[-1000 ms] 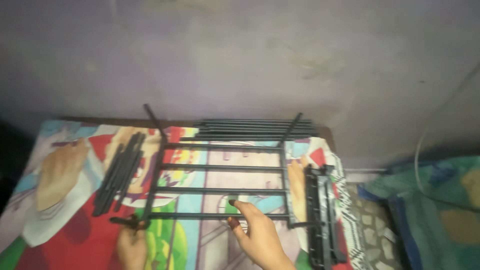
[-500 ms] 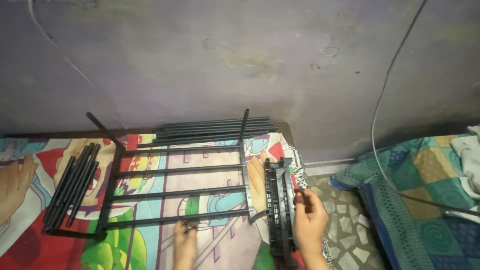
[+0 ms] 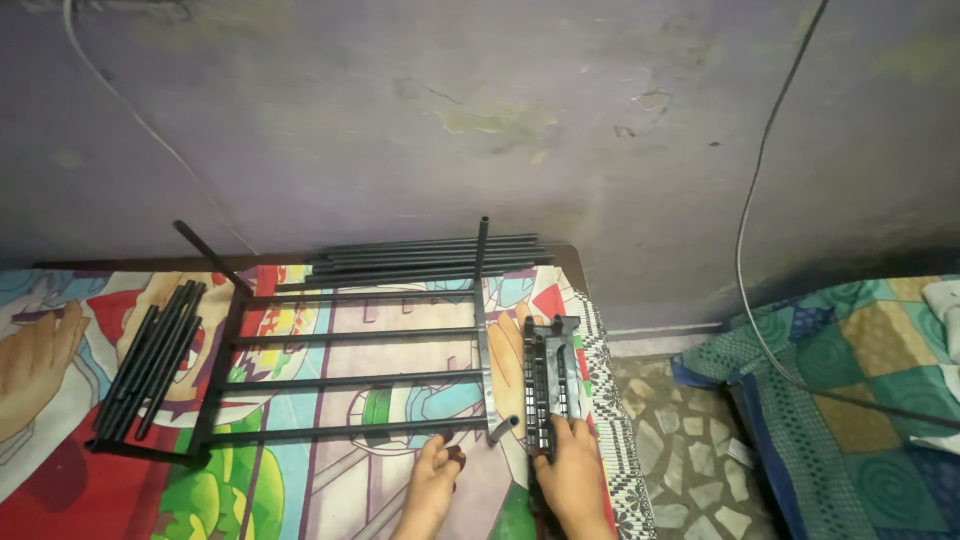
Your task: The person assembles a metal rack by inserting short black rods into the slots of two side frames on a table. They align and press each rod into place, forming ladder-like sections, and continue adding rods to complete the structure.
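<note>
A black metal rack frame of two long side rails joined by four thin crossbars (image 3: 350,360) lies flat on a bright cartoon-printed bed sheet (image 3: 300,490), its far ends reaching toward the stained purple wall (image 3: 480,120). The left hand (image 3: 432,490) rests on the sheet just below the frame's nearest crossbar, fingers stretched forward and loosely spread, touching or almost touching the bar near the open tube end of the right rail; whether it actually grips anything cannot be told. The right hand (image 3: 572,478) lies on the near end of a dark grey slotted plastic connector piece (image 3: 552,385), which sits just right of the frame at the bed's edge; the fingers press on top of it, not visibly closed around it. A bundle of loose black metal rods (image 3: 150,360) lies to the left of the frame, and another stack of black rods (image 3: 430,255) sits against the wall. A patchwork green and blue quilt (image 3: 850,400) covers the floor on the right, crossed by a dark cable (image 3: 760,200) hanging from above. Both wrists are cut off by the lower edge.
</note>
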